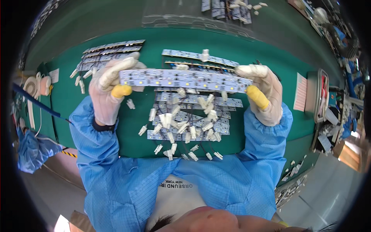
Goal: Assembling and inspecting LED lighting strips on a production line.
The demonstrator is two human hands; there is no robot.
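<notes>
A long white LED circuit board spans the space between my hands, its face with rows of small components turned up toward me. My left hand, in a white glove with a yellow thumb cover, grips its left end. The right end is pinched by my right hand, gloved the same way. Beneath and behind it lies a pile of similar LED boards, partly hidden by the held one. Many white plug connectors on thin dark wires spread over the pile's near side.
More LED boards lie beyond my left hand, and another bundle sits at the far edge. A printed sheet and a metal-rimmed tray are on the right. At the left stands a small white fan. Everything rests around a green mat.
</notes>
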